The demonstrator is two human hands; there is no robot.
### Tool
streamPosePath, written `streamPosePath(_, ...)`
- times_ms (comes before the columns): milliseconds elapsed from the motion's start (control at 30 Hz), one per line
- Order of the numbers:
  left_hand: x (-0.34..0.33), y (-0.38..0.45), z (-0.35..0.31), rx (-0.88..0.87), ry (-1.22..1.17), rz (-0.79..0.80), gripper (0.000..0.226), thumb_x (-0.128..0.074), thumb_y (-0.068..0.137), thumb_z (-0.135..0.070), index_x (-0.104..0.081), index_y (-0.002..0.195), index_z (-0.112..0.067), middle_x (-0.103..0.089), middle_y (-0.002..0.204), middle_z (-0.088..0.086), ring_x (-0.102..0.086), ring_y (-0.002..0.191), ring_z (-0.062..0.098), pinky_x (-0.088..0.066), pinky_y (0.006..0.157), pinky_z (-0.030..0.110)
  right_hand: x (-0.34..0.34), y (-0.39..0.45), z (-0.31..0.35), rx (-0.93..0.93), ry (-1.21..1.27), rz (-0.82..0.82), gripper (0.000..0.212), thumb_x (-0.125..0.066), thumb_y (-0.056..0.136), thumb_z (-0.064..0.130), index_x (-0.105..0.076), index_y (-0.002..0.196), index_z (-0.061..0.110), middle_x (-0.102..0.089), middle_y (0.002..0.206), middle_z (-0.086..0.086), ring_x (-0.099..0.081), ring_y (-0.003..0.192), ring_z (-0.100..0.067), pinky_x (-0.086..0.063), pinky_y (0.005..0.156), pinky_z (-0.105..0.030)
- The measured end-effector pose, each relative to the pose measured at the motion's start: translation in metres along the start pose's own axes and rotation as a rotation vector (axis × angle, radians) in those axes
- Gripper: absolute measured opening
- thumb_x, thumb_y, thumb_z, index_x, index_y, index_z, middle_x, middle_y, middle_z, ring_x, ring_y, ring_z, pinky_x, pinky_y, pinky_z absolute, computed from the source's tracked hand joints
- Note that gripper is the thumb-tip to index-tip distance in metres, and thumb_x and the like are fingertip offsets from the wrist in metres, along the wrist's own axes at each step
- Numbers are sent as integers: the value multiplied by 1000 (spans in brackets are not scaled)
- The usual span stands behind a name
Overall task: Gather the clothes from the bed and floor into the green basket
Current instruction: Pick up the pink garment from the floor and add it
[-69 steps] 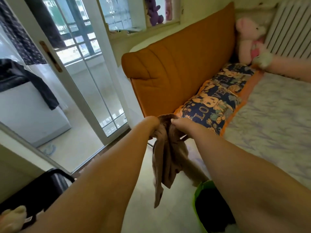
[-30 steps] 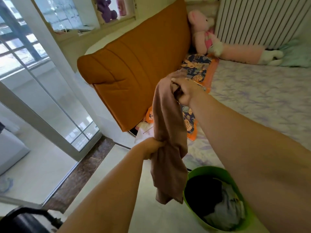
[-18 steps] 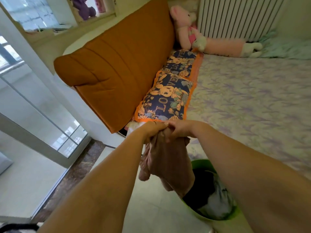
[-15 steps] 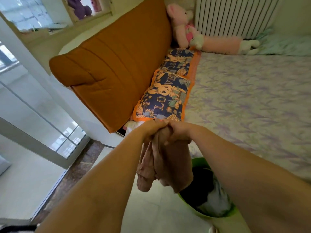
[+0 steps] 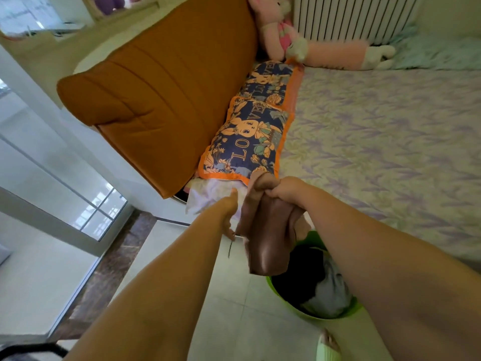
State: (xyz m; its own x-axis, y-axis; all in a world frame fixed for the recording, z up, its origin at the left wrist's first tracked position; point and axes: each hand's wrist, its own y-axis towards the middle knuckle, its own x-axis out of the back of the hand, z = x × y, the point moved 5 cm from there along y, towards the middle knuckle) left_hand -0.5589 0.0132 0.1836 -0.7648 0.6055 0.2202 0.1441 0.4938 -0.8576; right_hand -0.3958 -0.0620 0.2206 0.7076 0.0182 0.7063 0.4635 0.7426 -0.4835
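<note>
A brown garment [image 5: 264, 238] hangs folded from my right hand [image 5: 285, 188], which is shut on its top edge. Its lower end dangles over the left rim of the green basket [image 5: 316, 316] on the floor beside the bed. The basket holds dark clothing [image 5: 299, 277] and a pale grey-white piece [image 5: 329, 295]. My left hand [image 5: 230, 212] is just left of the garment, fingers apart and holding nothing. The lavender-patterned bed sheet [image 5: 377, 142] shows no loose clothes.
An orange padded headboard [image 5: 161, 100] and two navy-and-orange pillows [image 5: 247, 144] line the bed's left side. A pink plush rabbit [image 5: 307, 45] lies by the radiator [image 5: 346, 16]. A glass door [image 5: 65, 191] is at left. My foot in a green slipper [image 5: 328, 350] stands by the basket.
My left hand has let go of the brown garment and drawn slightly left. The garment now hangs from my right hand alone, lower over the basket.
</note>
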Motion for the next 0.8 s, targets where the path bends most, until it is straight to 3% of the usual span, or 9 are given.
streamPosePath(100, -42, -9, 11, -36, -18, 268, 78, -25, 91, -73, -38, 136, -10, -49, 130, 23, -49, 118, 46, -42, 94, 65, 10, -1, -24, -125, 329, 11, 36, -61, 91, 35, -60, 112, 6, -61, 106, -13, -60, 95, -31, -47, 81, -36)
streamPosePath(200, -94, -4, 13, -57, -86, 422, 98, -21, 81, -84, -44, 139, -8, -44, 144, 19, -41, 132, 43, -38, 100, 67, 17, -7, -54, -259, 598, 14, 41, -64, 88, 37, -61, 112, 3, -66, 106, -18, -64, 95, -33, -53, 88, -41)
streamPosePath(400, -182, 8, 11, -48, -159, 446, 97, -28, 77, -85, -45, 135, -9, -52, 133, 20, -49, 123, 44, -37, 97, 72, 31, -28, -126, -361, 877, 27, 23, -56, 95, 30, -59, 97, 7, -64, 85, -13, -61, 71, -26, -48, 60, -29)
streamPosePath(500, -217, 12, 15, -28, -140, 481, 90, -28, 81, -82, -46, 131, -9, -53, 125, 20, -49, 121, 43, -41, 94, 68, 33, -31, -162, -405, 952, 7, 21, -56, 95, 29, -60, 91, 8, -65, 83, -13, -61, 72, -26, -51, 63, -31)
streamPosePath(633, -253, 23, 18, 5, -89, 504, 97, -31, 78, -84, -41, 139, -9, -47, 138, 20, -47, 124, 43, -42, 95, 68, 31, -25, -206, -470, 1037, -12, 26, -57, 93, 30, -62, 104, 6, -67, 99, -17, -64, 90, -32, -53, 88, -44)
streamPosePath(700, -262, 34, 20, 8, -38, 486, 101, -31, 76, -86, -36, 145, -12, -43, 144, 19, -46, 127, 43, -40, 97, 68, 24, -19, -220, -500, 1097, -7, 30, -55, 94, 29, -59, 112, 4, -67, 106, -20, -65, 94, -33, -54, 81, -41)
streamPosePath(800, -268, 57, 23, 36, 28, 407, 102, -31, 76, -86, -32, 147, -13, -41, 146, 18, -44, 128, 44, -39, 99, 69, 7, -2, -235, -541, 1163, 22, 36, -53, 96, 27, -54, 122, 2, -66, 102, -20, -64, 84, -31, -53, 70, -37)
